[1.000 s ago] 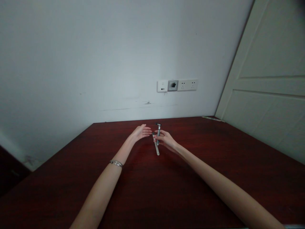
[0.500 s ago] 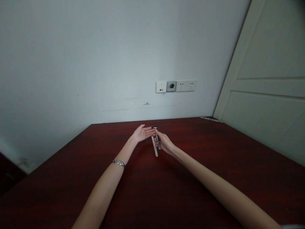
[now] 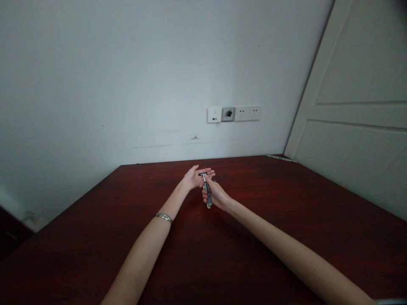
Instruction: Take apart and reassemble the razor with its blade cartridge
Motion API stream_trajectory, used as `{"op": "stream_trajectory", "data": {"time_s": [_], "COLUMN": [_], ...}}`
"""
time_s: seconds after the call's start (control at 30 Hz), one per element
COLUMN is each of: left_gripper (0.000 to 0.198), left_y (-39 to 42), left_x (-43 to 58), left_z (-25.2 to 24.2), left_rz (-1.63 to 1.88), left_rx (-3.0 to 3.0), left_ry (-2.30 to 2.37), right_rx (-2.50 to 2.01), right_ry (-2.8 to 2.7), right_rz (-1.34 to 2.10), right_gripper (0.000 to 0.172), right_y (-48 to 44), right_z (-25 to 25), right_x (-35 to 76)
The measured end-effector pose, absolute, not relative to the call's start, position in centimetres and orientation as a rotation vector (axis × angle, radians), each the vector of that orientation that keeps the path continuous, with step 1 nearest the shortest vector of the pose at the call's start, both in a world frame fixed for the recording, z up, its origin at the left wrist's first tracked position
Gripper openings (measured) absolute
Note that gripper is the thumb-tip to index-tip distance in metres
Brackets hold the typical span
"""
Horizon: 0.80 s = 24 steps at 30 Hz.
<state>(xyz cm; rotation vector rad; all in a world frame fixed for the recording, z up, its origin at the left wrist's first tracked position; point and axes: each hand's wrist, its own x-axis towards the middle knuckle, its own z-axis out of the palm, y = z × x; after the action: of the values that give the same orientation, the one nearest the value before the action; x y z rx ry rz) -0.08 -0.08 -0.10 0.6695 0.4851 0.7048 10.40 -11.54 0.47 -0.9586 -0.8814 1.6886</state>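
My right hand [image 3: 218,195] grips a razor [image 3: 207,192] with a dark grey handle and a T-shaped head. The razor's head lies over the open palm of my left hand [image 3: 193,176]; whether it touches the skin I cannot tell. My left hand is turned up with its fingers stretched out to the right, holding nothing. Behind the razor's handle, the lower end of a thin pale strip [image 3: 208,206] peeks out. Most of that strip is hidden by my right hand and the razor.
Both arms reach over a dark red wooden table [image 3: 203,262]. At its far edge rises a white wall with a row of sockets and switches [image 3: 234,114]. A pale panelled door [image 3: 356,114] stands on the right. A narrow strip [image 3: 281,158] lies at the back right corner.
My left hand has moved right, so its palm is now under the razor's head. The razor has shifted slightly left and toward me, covering most of the pale strip.
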Motion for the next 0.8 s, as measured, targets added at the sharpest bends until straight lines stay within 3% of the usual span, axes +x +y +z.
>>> {"op": "stream_trajectory", "data": {"time_s": [0.8], "left_gripper": [0.050], "left_y": [-0.7], "left_x": [0.3], "left_z": [-0.3], "left_rz": [0.741], "left_rx": [0.671], "left_ry": [0.519], "right_rx": [-0.950], "right_ry": [-0.845], "right_rz": [1.529], "right_gripper": [0.033], "right_y": [-10.5], "right_z": [-0.9], "right_x": [9.7]}}
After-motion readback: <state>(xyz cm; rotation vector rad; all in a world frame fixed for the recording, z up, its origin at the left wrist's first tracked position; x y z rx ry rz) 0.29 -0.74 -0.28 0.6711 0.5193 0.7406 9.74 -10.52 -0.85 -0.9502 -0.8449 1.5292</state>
